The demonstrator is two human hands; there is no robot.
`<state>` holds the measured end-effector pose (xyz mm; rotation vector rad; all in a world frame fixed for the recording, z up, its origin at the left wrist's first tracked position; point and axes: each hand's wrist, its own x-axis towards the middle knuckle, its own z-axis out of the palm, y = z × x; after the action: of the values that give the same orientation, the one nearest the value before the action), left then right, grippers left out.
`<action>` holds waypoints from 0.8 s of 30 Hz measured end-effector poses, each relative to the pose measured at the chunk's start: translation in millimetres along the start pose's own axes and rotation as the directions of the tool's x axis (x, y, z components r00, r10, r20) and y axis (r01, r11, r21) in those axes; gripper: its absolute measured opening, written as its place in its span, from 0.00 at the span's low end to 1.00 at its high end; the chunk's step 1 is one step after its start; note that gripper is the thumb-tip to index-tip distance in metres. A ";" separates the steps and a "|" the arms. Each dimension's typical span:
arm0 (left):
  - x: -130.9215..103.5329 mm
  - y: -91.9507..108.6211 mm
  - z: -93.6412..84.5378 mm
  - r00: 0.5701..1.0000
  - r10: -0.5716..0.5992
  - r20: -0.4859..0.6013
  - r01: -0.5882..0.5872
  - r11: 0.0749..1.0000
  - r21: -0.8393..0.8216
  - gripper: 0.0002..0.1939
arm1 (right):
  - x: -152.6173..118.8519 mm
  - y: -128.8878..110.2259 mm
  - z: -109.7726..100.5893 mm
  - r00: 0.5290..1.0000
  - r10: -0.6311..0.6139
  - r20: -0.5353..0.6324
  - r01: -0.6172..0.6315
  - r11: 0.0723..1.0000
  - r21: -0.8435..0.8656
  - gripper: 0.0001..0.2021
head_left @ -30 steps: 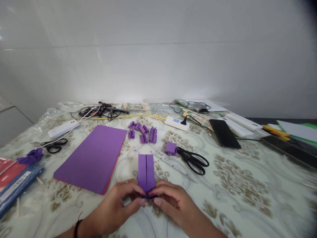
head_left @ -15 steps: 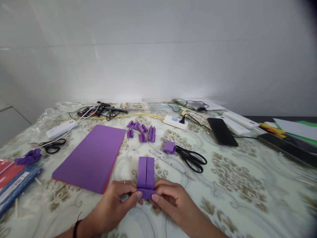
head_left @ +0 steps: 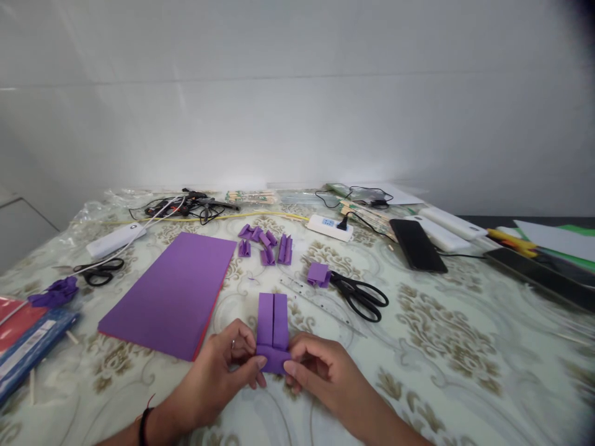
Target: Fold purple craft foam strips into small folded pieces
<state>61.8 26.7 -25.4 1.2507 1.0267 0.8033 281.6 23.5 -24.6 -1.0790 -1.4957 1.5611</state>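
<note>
A purple folded paper [head_left: 273, 322] lies upright in front of me, two flaps meeting at a centre seam and a folded band across its near end. My left hand [head_left: 227, 368] pinches the band's left corner between thumb and fingers. At its right corner, my right hand [head_left: 320, 375] grips the band, thumb on top. Beyond the paper sit several small folded purple pieces [head_left: 268, 255]. Another folded purple piece [head_left: 318, 274] rests by the tip of black-handled scissors [head_left: 365, 297], next to a clear ruler [head_left: 320, 305].
A stack of purple sheets [head_left: 171, 297] lies to the left, near a second pair of scissors [head_left: 100, 272] and crumpled purple paper [head_left: 54, 292]. A white power strip [head_left: 330, 228] and a black phone [head_left: 417, 245] are farther back. Cables and tools [head_left: 190, 205] lie at the back left.
My left index finger has lifted off the paper's left edge and is now raised. The folded band looks taller and opened a little toward me, and the paper has shifted slightly left.
</note>
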 end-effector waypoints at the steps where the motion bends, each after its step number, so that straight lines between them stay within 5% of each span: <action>1: 0.4 -1.7 0.5 1.000 0.001 0.003 -0.001 1.000 -0.028 0.20 | -0.2 -0.6 0.6 1.000 0.021 -0.003 -0.021 1.000 0.017 0.16; 8: 2.0 0.6 1.6 1.000 -0.019 0.014 0.020 0.996 -0.090 0.31 | 0.5 0.5 3.5 0.999 0.002 -0.041 0.001 0.997 0.074 0.20; 14: -0.1 14.0 -0.4 0.990 -0.045 0.136 0.027 0.991 0.129 0.09 | -3.6 4.6 4.2 0.998 -0.051 -0.023 0.050 0.998 -0.041 0.29; 18: -0.3 12.7 -0.3 0.993 -0.016 0.114 -0.001 0.988 0.151 0.09 | -3.4 -1.4 5.2 1.000 0.005 0.023 -0.002 0.992 -0.123 0.14; 24: -0.9 14.8 -1.0 0.987 0.024 0.157 -0.053 0.982 0.183 0.14 | -2.5 -9.0 5.4 0.998 -0.011 0.063 0.028 0.961 -0.276 0.18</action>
<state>61.3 28.8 -10.7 1.4734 0.9703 0.6394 277.2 19.8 -15.6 -1.1751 -1.8009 1.4098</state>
